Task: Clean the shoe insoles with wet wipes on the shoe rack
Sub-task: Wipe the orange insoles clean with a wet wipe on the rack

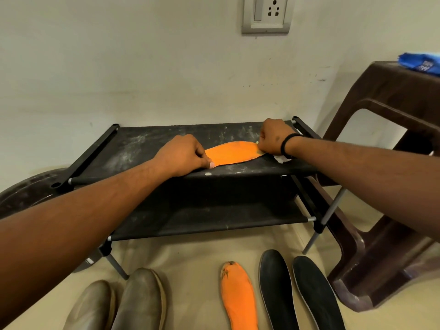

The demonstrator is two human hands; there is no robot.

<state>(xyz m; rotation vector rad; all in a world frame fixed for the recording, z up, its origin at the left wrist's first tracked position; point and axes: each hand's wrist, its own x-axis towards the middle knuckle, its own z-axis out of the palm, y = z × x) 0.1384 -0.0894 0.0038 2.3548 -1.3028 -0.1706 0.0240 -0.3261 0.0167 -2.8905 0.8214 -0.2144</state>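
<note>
Floor insole (pixel 239 297) lengthwise; rack insole (pixel 232 153) crosswise, prob.

You get soft, even indoor light with no glare. The pale wall (pixel 142 67) is brightly lit, while the space under the shoe rack (pixel 166 144) falls into deep shadow. Wide-angle distortion bends your forearms and the brown stool (pixel 381 96) near the edges. Focus stays fairly sharp, though the bottom corners soften slightly.

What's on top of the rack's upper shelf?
An orange insole, held by both hands, and a white wipe under the right. Insole ends are covered.
</note>
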